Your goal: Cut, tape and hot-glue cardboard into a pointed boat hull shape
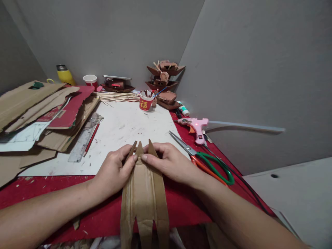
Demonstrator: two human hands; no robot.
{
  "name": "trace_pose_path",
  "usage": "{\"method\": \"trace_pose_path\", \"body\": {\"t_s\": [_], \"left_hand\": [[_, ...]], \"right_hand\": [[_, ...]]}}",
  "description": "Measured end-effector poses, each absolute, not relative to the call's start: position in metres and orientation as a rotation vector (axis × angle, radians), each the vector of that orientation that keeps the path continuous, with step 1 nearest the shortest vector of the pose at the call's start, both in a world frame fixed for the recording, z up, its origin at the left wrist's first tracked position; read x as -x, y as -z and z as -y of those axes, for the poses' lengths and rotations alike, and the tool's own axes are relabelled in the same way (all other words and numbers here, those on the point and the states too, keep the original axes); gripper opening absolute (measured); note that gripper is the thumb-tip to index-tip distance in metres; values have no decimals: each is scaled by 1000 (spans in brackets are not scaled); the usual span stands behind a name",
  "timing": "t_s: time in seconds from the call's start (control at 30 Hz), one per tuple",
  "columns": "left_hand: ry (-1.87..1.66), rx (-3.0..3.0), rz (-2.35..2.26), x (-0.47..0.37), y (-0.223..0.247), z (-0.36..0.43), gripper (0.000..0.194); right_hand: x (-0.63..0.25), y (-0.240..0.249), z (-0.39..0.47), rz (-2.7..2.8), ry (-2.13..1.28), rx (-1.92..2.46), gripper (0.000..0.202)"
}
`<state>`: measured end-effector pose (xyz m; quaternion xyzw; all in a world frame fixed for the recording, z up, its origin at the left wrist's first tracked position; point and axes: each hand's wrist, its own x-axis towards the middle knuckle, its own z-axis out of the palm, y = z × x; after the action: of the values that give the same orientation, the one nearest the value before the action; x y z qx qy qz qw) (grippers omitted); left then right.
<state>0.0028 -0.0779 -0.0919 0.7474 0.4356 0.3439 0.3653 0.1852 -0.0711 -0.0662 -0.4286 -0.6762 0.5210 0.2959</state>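
A long piece of brown cardboard (145, 193), cut into three points at its far end and into strips at the near end, stretches toward me over the table's front edge. Lengthwise creases run along it. My left hand (115, 169) grips its far end on the left side, thumb on top near the middle point. From the other side my right hand (167, 160) pinches the same end, its thumb close to the left one. The fingers beneath the cardboard are partly hidden. Scissors (204, 159) with green and orange handles lie just right of my right hand.
Stacked cardboard sheets (31, 107) fill the left side, beside a clear ruler (83, 141) and red pencil (92, 138). A pink glue gun (197, 128) with a long glue stick lies right. Behind are a paper cup (146, 103), thin wooden sticks (116, 97) and brown model boats (166, 76).
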Motion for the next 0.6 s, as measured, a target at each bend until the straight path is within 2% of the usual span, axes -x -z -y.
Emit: {"method": "trace_pose_path", "body": {"t_s": [0.27,0.6], "left_hand": [[-883,-1918,-1153,2,97,74,14],[-852,-1961,-1141,-1,97,74,15]], "right_hand": [[-192,67,74,1995,-935,1197,26],[-188,74,71,2141,-869,1252,27]]}}
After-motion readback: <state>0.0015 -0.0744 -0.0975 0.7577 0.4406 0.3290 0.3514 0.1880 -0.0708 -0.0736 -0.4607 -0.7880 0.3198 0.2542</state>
